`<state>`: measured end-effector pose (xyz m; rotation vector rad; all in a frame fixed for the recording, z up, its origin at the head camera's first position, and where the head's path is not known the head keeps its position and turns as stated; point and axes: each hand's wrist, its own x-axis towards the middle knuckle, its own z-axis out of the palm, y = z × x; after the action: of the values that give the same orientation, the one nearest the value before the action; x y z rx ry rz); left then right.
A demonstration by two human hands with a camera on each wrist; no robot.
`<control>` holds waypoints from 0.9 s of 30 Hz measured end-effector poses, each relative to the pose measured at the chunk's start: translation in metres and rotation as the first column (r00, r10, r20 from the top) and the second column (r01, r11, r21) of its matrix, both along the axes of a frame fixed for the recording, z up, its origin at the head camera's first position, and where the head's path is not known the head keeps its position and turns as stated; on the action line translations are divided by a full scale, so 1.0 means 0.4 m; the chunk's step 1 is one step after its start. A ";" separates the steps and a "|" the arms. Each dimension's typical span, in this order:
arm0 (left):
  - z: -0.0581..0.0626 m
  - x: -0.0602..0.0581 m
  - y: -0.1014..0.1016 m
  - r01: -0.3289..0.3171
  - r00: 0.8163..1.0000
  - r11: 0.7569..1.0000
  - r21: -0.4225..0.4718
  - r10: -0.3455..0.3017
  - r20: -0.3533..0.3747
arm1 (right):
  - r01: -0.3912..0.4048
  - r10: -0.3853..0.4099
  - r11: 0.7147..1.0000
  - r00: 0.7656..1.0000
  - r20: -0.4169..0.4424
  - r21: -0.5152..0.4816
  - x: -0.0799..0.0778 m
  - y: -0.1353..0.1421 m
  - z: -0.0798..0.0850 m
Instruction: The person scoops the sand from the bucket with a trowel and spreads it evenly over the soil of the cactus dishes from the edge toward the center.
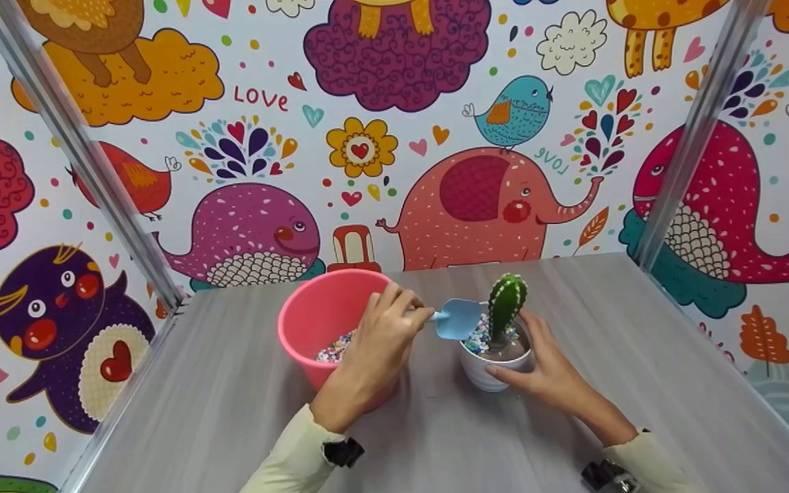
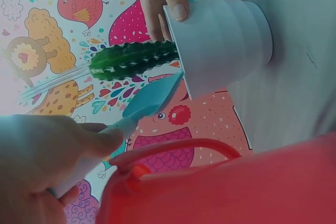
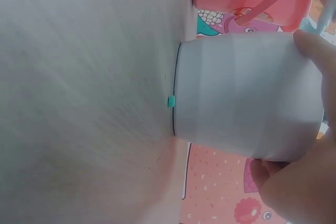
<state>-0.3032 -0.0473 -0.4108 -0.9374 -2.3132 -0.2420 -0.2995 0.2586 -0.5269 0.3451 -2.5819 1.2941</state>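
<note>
My left hand grips the handle of a small blue shovel, whose blade tilts down at the rim of a white ribbed pot. In the pot stands a green cactus with pale spines, colourful pebbles around part of its base and a brownish patch in front. My right hand holds the pot from its right side, thumb at the front rim and fingers behind. A pink bucket with more coloured pebbles inside stands to the left, partly hidden by my left hand and forearm.
A small turquoise pebble lies on the grey wood-grain table by the pot's base. The bucket's handle hangs at the side facing the pot. Walls printed with cartoon animals, framed by metal posts, enclose the table's back and sides.
</note>
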 end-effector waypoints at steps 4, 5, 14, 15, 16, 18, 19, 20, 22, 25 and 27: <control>-0.004 0.003 -0.001 0.000 1.000 1.000 0.000 0.000 0.010 | -0.006 0.006 1.000 1.000 0.023 -0.007 0.002 -0.001 0.000; -0.004 0.003 -0.002 0.000 1.000 1.000 0.001 0.000 0.016 | -0.007 0.008 1.000 1.000 0.024 -0.008 0.002 0.000 0.000; -0.003 -0.003 -0.017 0.033 0.997 0.995 0.089 -0.039 0.062 | -0.016 0.016 1.000 1.000 0.005 -0.005 0.004 0.003 0.004; -0.005 -0.005 -0.020 0.037 0.997 0.994 0.102 -0.044 0.059 | -0.017 0.017 1.000 1.000 0.004 -0.005 0.005 0.004 0.007; -0.006 -0.007 -0.024 0.040 0.997 0.993 0.114 -0.047 0.057 | -0.017 0.017 1.000 1.000 -0.002 -0.008 0.005 0.005 0.010; -0.008 -0.012 -0.033 0.049 0.997 0.989 0.136 -0.056 0.051 | -0.018 0.018 1.000 1.000 -0.020 -0.022 0.007 0.006 0.018; -0.009 -0.015 -0.038 0.054 0.996 0.987 0.151 -0.063 0.056 | -0.019 0.018 0.999 0.999 -0.032 -0.031 0.008 0.007 0.024; -0.010 -0.017 -0.044 0.060 0.995 0.984 0.169 -0.071 0.066 | -0.018 0.016 0.999 0.999 -0.042 -0.039 0.009 0.008 0.029; -0.011 -0.020 -0.055 0.070 0.992 0.976 0.204 -0.090 0.089 | -0.016 0.013 0.998 0.998 -0.064 -0.058 0.013 0.010 0.040; -0.011 -0.025 -0.069 0.081 0.984 0.964 0.254 -0.118 0.135 | -0.007 0.000 0.997 0.996 -0.089 -0.078 0.022 0.011 0.058; -0.011 -0.027 -0.078 0.079 0.979 0.957 0.278 -0.127 0.160 | 0.005 -0.014 0.997 0.993 -0.115 -0.081 0.028 0.009 0.070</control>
<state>-0.3141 -0.0784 -0.4154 -0.9283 -2.3139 -0.6934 -0.2884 0.2622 -0.4989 0.3810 -2.4252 1.3300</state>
